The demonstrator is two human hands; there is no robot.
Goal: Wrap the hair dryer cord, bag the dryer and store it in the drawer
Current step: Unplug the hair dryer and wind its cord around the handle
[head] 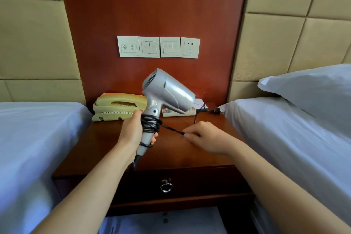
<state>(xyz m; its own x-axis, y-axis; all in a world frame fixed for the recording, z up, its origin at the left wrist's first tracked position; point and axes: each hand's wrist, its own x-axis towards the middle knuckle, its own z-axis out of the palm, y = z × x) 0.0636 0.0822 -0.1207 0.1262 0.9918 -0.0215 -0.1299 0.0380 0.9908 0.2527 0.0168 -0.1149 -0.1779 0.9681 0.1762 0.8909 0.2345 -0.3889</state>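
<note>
Dryer upright above the tabletop, left hand gripping its coiled handle; right hand pinches the cord (taut, running rightward), plug behind.

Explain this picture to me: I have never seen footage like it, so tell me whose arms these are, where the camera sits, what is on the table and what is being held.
There is no machine here. One wide-angle camera, worn on a person's head, looks down at that person's own bare arms. The left hand grips the handle of a silver hair dryer, with black cord already coiled round it. The right hand pinches the loose cord, pulling it taut; its plug lies on the wooden nightstand. Also there: a beige telephone and a remote control. The drawer below is closed. Beds stand either side.
</note>
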